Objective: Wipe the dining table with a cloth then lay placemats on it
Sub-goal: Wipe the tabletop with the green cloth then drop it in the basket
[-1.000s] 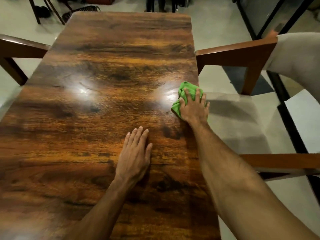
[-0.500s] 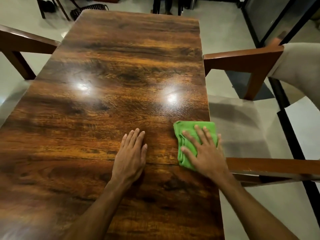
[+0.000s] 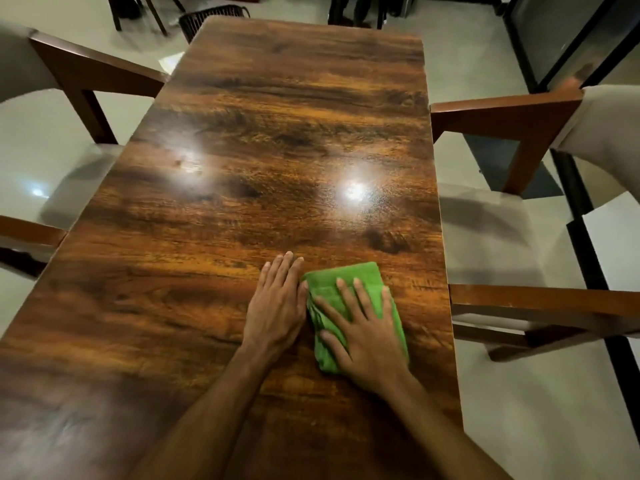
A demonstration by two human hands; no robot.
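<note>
Your left hand (image 3: 277, 306) lies flat on the table (image 3: 242, 161), fingers straight, holding nothing; let it brace you. Just beside it, the cloth (image 3: 334, 279) sits under your right hand (image 3: 367, 341), fingers spread flat. Press evenly and wipe in overlapping strokes.

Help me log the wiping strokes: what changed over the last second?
The right hand slid the green cloth back from the right edge of the table toward the person, then left, ending beside the left hand. The cloth went from bunched to spread flat under straight fingers. The left hand stayed flat on the table; nothing was let go.
</note>
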